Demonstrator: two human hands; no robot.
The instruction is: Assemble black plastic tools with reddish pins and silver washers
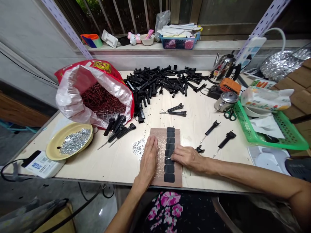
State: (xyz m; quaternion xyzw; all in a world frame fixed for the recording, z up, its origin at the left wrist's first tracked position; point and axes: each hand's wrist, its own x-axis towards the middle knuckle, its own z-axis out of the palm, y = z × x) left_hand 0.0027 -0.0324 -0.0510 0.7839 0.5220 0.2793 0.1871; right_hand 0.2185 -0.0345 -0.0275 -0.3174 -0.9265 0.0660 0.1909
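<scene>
My left hand (150, 158) lies flat, fingers stretched, along the left part of a brown board (178, 179) with pale specks. A column of black rounded-square pads (169, 177) runs down the board. Over the pads, my right hand (186, 157) is closed in a pinch. A small silvery bit shows at its fingertips; what it holds is not clear. Behind that hand, a black forked end (200, 149) sticks out, the rest hidden. To the right lie two black-handled tools with thin metal shafts (227, 139). Small silvery pieces (138, 147) are scattered beside my left hand.
A heap of black handles (160, 81) covers the table's back. At left are an open sack (70, 100) of dark red rods, a yellow bowl (52, 145) of silvery pieces and more black-handled tools (122, 132). A green basket (272, 142), scissors (230, 114) and kettle (222, 68) stand right.
</scene>
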